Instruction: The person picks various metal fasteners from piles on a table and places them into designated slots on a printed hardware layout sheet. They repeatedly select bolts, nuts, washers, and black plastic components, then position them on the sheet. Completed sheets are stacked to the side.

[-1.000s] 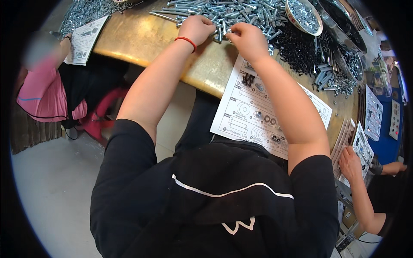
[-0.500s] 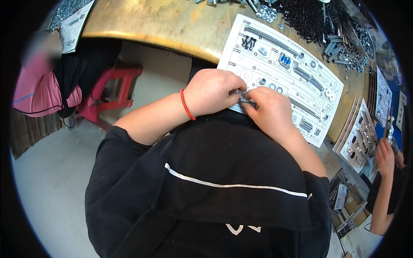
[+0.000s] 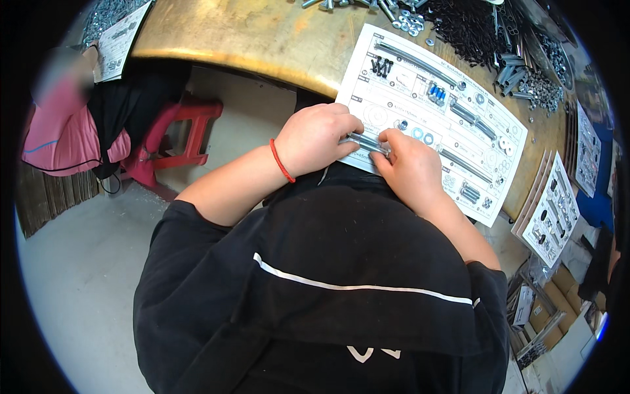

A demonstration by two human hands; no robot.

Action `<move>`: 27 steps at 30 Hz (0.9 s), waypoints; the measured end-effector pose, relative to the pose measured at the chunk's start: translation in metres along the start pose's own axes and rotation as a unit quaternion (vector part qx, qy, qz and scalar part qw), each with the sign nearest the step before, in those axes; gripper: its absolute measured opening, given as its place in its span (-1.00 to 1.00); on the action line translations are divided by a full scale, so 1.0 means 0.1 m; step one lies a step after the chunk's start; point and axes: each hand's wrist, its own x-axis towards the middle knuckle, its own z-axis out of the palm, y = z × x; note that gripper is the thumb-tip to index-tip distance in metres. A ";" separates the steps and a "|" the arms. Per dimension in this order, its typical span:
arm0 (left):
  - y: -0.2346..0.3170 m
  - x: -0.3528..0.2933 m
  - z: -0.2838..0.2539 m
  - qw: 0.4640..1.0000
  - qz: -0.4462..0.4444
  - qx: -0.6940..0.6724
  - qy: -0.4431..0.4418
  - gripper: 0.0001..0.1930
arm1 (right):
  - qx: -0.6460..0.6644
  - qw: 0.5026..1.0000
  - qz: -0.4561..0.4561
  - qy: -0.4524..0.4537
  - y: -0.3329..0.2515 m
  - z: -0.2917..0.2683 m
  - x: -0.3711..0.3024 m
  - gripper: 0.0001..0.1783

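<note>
My left hand (image 3: 319, 138), with a red cord on its wrist, is closed on one end of some short silver metal rods (image 3: 367, 142). My right hand (image 3: 413, 163) pinches their other end. Fingers cover both ends, so I cannot tell whether they are bolts or tubes. They are held level above the near edge of a printed sheet (image 3: 394, 105). On that sheet lie long bolts (image 3: 472, 119), black screws (image 3: 381, 67), blue-banded screws (image 3: 436, 93), washers (image 3: 423, 135) and a bundle of short bolts (image 3: 469, 192).
Piles of black screws (image 3: 462, 29), nuts (image 3: 412, 25) and metal tubes (image 3: 510, 75) lie along the worktable's (image 3: 230, 33) far side. Boards with hardware (image 3: 554, 210) stand at right. A co-worker in pink (image 3: 62, 141) sits at left beside a red stool (image 3: 190, 134).
The rods have come further into view between my hands, and my fingertips are further apart. Small shiny parts no longer show in one upper sheet cell. A co-worker's arm at right has left the view.
</note>
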 end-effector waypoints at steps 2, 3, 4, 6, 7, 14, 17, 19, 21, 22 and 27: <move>-0.01 -0.01 -0.02 1.000 -0.004 -0.009 -0.002 -0.74 | 0.003 1.000 0.011 -0.008 -0.01 -0.01 0.00 -0.78; -0.01 -0.01 -0.02 1.000 -0.004 -0.013 -0.003 -0.73 | 0.004 1.000 0.018 -0.012 -0.01 -0.01 -0.01 -0.75; -0.01 -0.01 -0.02 1.000 -0.004 -0.017 -0.004 -0.73 | 0.005 1.000 0.026 -0.015 0.00 -0.01 -0.02 -0.71; -0.01 -0.01 -0.02 1.000 -0.006 -0.010 -0.007 -0.73 | 0.005 1.000 0.021 -0.015 0.00 -0.01 -0.01 -0.71; -0.01 -0.01 -0.02 1.000 -0.008 -0.007 -0.008 -0.73 | 0.005 1.000 0.020 -0.016 0.00 -0.01 -0.01 -0.71; -0.03 0.01 0.03 1.000 0.001 -0.009 -0.013 -0.74 | 0.030 0.998 0.046 -0.039 -0.03 -0.01 0.04 -0.71; -0.02 0.01 0.06 1.000 0.006 -0.017 -0.013 -0.76 | 0.044 0.998 0.043 -0.027 -0.03 0.03 0.06 -0.73; -0.09 0.03 0.04 1.000 0.012 -0.010 -0.007 -0.78 | 0.039 0.998 0.037 -0.024 -0.05 0.03 0.12 -0.74; -0.05 -0.02 0.08 1.000 0.002 -0.006 -0.015 -0.81 | 0.026 0.997 0.047 -0.060 -0.06 0.00 0.08 -0.77; -0.04 -0.01 0.06 1.000 -0.002 -0.005 -0.022 -0.84 | 0.012 0.996 0.045 -0.071 -0.08 -0.03 0.09 -0.78; -0.18 0.19 -0.34 0.998 -0.002 -0.058 -0.004 -0.63 | 0.028 0.996 0.058 -0.055 -0.16 -0.19 0.13 -0.67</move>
